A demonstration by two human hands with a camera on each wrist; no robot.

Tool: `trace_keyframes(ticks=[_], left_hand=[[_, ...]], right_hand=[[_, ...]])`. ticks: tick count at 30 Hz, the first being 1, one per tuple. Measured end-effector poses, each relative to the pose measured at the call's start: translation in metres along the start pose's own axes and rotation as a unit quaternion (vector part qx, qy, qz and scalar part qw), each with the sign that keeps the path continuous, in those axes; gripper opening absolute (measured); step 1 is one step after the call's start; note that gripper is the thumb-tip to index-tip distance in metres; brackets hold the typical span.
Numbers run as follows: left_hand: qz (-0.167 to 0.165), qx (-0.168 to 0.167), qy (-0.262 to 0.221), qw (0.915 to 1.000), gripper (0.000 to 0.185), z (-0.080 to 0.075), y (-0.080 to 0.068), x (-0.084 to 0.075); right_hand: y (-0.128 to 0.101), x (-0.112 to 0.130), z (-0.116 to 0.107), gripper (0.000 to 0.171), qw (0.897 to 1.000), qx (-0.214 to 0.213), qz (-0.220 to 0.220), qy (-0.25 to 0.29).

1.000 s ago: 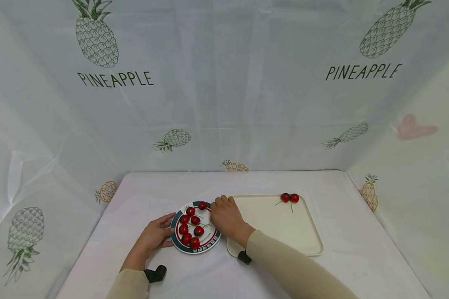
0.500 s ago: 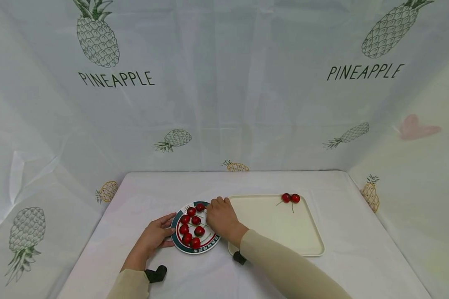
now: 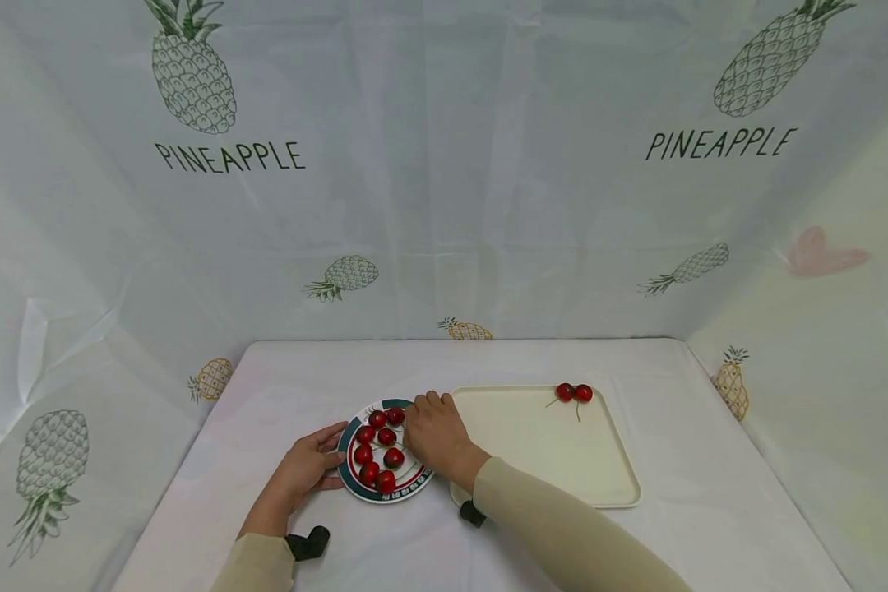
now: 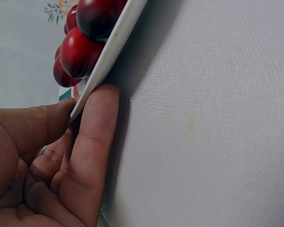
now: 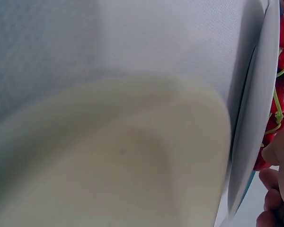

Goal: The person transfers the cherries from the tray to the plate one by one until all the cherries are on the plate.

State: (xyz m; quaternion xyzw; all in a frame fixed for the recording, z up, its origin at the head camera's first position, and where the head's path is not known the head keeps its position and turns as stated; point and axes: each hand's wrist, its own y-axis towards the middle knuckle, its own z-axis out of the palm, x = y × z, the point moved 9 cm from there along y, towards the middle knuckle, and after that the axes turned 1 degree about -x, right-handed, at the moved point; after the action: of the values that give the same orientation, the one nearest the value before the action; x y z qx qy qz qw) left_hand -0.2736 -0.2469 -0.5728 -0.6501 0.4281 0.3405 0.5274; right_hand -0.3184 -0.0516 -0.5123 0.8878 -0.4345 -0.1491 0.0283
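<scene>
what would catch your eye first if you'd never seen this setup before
The red cherries heaped on a round plate near the table's front, with the right hand reaching over them and the left hand at the plate's rim. Beside it, a cream tray carries two more cherries at its far edge.

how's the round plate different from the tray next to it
The plate is round, white with a dark green and red rim; the tray is squarish, plain cream and larger. The plate holds a heap of cherries; the tray holds just two. The left hand touches the plate's edge; neither hand touches the tray. Both lie flat on the table.
</scene>
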Motion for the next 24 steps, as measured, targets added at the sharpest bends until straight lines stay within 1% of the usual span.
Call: trace_keyframes(ticks=[8,14,18,24], left_hand=[[0.000,0.002,0.000,1.0000,0.059,0.000,0.002,0.002],[-0.003,0.003,0.000,1.0000,0.060,0.000,0.003,0.002],[0.000,0.006,0.002,1.0000,0.060,0.001,0.003,0.002],[0.001,-0.001,0.008,1.0000,0.060,0.000,0.002,0.003]], right_hand=[[-0.003,-0.006,-0.006,0.040,1.000,-0.006,0.015,-0.001],[-0.013,-0.021,-0.010,0.036,0.999,-0.015,0.033,0.015],[-0.024,-0.038,-0.014,0.032,0.998,-0.049,0.041,0.018],[-0.043,-0.072,-0.014,0.031,0.994,-0.098,0.050,0.020]])
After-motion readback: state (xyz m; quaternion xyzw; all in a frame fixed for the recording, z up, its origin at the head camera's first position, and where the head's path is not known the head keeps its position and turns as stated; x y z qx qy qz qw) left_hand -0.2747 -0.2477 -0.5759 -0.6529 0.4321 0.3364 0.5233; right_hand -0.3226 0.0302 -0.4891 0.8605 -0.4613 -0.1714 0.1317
